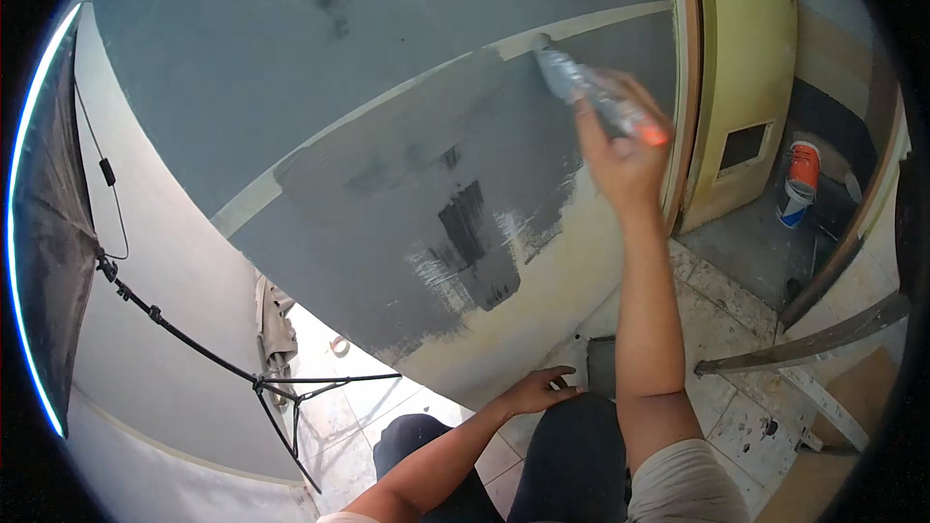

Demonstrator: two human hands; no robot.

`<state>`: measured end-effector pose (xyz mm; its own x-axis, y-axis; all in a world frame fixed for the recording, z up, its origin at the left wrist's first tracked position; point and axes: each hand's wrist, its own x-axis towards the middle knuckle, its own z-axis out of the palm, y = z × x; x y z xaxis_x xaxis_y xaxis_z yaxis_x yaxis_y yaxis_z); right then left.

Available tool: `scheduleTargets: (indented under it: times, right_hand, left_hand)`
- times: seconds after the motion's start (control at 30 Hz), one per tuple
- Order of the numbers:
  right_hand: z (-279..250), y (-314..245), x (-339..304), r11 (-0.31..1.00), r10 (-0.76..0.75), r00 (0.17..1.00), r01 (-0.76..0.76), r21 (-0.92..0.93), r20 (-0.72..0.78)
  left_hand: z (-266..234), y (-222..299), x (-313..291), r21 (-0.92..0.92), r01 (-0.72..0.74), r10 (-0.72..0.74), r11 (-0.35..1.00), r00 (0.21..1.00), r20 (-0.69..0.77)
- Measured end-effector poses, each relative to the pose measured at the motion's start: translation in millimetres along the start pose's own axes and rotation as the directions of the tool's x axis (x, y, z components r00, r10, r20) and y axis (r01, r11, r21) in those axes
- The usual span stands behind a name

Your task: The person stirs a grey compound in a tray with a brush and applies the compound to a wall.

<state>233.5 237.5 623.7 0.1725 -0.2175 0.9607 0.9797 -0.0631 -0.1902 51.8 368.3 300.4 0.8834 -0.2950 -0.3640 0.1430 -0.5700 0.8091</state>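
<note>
My right hand [630,160] is closed round the handle of a paintbrush [560,73], slightly blurred, with grey on its handle and an orange end. The brush tip meets the grey wall [601,68] along the lower edge of a pale strip of masking tape [392,97]. Below the tape, the grey paint looks uneven, with darker streaks and a ragged lower edge over cream wall. My left hand [539,391] rests low beside my bent knee, fingers apart, with nothing visible in it. Near it on the floor sits a dark, square-cornered container [602,366], partly hidden by my knee.
At left stands a softbox light [53,223] on a black tripod [281,387]. A tape roll [339,346] lies behind it. A yellow door [746,68] stands at right, with an orange-and-white bucket [802,174] beyond. Wooden pieces [814,334] lean at lower right above paint-spotted tiles [746,421].
</note>
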Motion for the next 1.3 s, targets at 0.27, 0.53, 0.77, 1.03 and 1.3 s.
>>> scheduleTargets:
  times: [0.27, 0.53, 0.77, 1.03, 1.3]
  right_hand:
    - [-9, -39, -25, 0.991, -0.052, 0.995, 0.04, 0.131, 0.09]
    - [-8, 36, 1, 0.795, 0.341, 0.928, -0.371, 0.48, 0.152]
    - [-56, 104, 23, 0.891, 0.341, 0.936, -0.294, 0.345, -0.082]
    - [-30, 77, 0, 0.962, 0.271, 0.961, -0.271, 0.004, -0.051]
    - [-44, 41, -7, 0.912, 0.308, 0.941, -0.333, 0.239, 0.137]
  left_hand:
    - [2, 7, 0, -0.008, 0.038, -0.038, 0.999, 0.999, 0.036]
    - [4, 4, -1, -0.008, 0.028, -0.028, 1.0, 0.999, 0.024]
    - [-3, 4, -17, 0.01, 0.001, -0.001, 1.0, 1.0, 0.028]
    - [-79, 68, -151, -0.249, -0.34, 0.408, 0.907, 0.855, 0.32]
    - [-159, 73, -292, -0.284, 0.537, -0.561, 0.795, 0.828, -0.004]
